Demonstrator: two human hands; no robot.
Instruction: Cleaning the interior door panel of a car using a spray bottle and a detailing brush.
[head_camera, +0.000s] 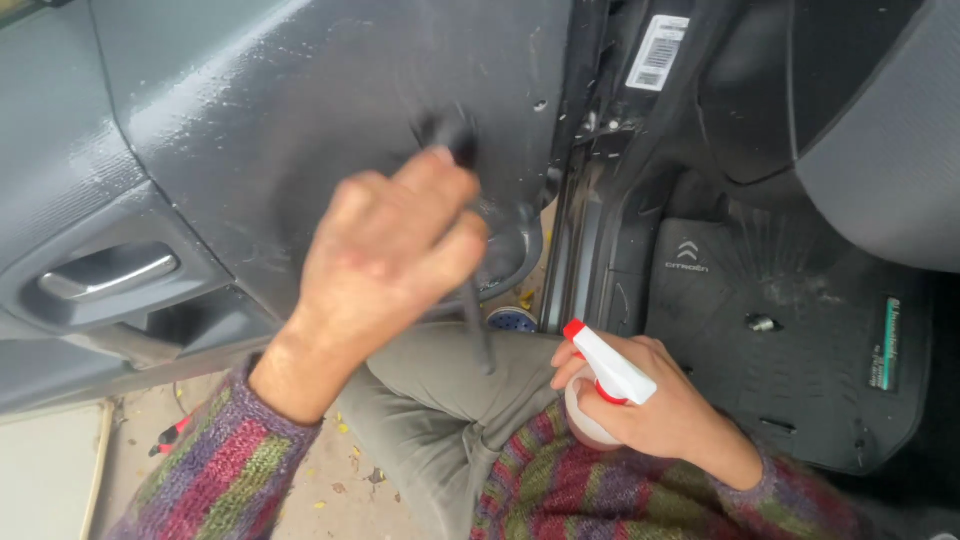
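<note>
Head-camera view down at an open car door, seen from a crouch beside it. Left hand (385, 255) closed in a firm grip around a slim dark brush (470, 240), bristle end blurred against the wet, grey door panel (300, 100), handle trailing down past the fingers. Judged light and stiff, easy to steer from the middle of the handle, though likely slippery with moisture about. Right hand (650, 405) wrapped around the neck of a white spray bottle (608, 372) with a red nozzle tip, held low, close to the lap; probably light, smooth plastic, best taken at the neck just under the trigger.

Around these: a silver inner door handle (105, 275) set in a recess to the left, well apart from the brush. A door pocket (515, 255) just below the bristles. A black rubber floor mat (790, 340) inside the car to the right, under the edge of a grey seat (880, 150). Multicoloured knitted sleeves (230, 470) on both arms, grey-green trousers (440, 400) between. Raised left forearm hiding part of the lower panel; door pocket edge standing close to the brush's path.
</note>
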